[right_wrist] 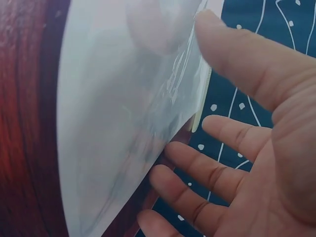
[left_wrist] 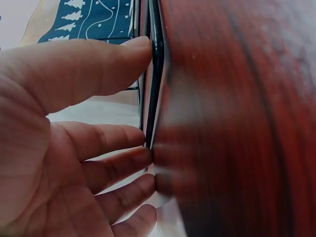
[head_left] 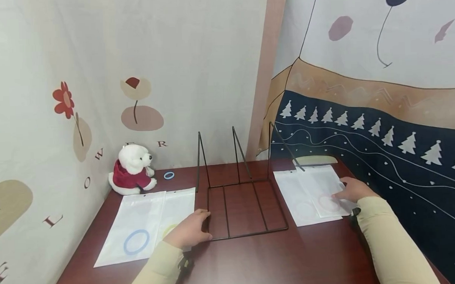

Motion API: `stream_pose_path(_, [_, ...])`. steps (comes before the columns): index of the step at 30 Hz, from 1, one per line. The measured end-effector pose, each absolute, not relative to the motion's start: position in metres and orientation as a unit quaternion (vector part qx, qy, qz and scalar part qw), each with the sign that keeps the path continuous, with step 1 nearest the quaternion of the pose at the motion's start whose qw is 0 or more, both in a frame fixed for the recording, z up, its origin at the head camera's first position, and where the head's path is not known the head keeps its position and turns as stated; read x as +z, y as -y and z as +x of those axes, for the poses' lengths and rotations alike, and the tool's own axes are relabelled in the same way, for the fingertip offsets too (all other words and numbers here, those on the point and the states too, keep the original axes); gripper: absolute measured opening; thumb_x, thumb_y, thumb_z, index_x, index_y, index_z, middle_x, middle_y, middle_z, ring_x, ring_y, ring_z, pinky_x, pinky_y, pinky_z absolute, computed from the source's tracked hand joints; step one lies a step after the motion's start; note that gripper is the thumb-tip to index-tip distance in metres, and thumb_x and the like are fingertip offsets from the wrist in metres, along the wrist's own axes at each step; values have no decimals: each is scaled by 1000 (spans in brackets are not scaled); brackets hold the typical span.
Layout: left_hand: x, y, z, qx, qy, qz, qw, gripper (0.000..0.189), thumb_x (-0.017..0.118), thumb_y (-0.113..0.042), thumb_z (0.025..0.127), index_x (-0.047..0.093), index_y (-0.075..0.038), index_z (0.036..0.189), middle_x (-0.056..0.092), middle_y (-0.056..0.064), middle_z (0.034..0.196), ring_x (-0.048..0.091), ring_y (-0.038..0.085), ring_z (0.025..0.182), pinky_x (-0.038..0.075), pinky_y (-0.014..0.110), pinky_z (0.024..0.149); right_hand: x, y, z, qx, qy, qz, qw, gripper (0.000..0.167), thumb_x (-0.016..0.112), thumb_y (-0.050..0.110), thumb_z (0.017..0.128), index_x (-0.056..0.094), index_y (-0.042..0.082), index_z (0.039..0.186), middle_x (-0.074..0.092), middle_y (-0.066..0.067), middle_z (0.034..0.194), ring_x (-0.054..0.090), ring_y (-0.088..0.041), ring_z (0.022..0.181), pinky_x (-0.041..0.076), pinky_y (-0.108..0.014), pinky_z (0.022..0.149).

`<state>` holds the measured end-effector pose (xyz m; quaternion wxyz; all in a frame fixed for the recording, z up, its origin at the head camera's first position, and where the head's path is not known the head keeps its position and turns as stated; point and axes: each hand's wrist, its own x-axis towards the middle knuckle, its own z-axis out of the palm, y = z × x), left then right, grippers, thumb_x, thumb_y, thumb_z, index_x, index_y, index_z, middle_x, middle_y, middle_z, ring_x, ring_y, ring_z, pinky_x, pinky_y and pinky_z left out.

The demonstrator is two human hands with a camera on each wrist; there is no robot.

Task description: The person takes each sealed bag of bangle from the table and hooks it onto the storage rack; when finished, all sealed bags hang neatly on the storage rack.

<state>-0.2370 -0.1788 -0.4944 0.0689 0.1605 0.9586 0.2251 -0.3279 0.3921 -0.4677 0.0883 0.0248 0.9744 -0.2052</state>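
A black wire rack (head_left: 249,234) stands in the middle of the table, with upright triangular dividers along its back. At its front left corner is my left hand (head_left: 191,230); in the left wrist view the thumb and straight fingers meet the black rod (left_wrist: 157,74). My right hand (head_left: 357,190) is at the right edge of a translucent zip bag (head_left: 320,178), thumb over its face. Fingers (right_wrist: 207,170) lie along the bag's edge, loosely extended. That bag overlaps another bag (head_left: 291,190), and faint pale rings show through both.
Left of the rack lie two overlapping bags, one (head_left: 147,211) showing a blue ring (head_left: 137,242), the other (head_left: 181,202) a yellow ring (head_left: 168,230). Behind them sit a white plush bear (head_left: 131,176) in red and a small blue ring (head_left: 169,175). A pale green object (head_left: 314,160) lies back right.
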Motion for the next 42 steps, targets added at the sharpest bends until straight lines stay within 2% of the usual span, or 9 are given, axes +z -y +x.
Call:
stream_pose_path(13, [-494,179,-235,231,-958,152,78,80,88,-22,80,55,9,146,51,27,154,51,43,143,43,56,120,-469,-391,-333,-200,-974,61,93,87,86,34,83,47,-20,140,51,-44,138,55,-56,114,49,-72,103])
stream_pose_path(29, [-493,178,-233,226,-959,150,76,80,88,-22,80,55,9,146,51,27,154,51,43,143,43,56,120,-468,-391,-331,-202,-972,74,92,94,83,32,85,37,-25,143,43,-48,142,50,-61,123,43,-73,109])
stream_pose_path(42, [-491,177,-234,225,-960,149,78,80,88,-22,81,55,8,147,51,25,154,51,43,143,42,56,120,-475,-397,-335,-232,-965,85,81,98,88,30,81,37,-22,145,46,-47,140,52,-59,118,46,-74,105])
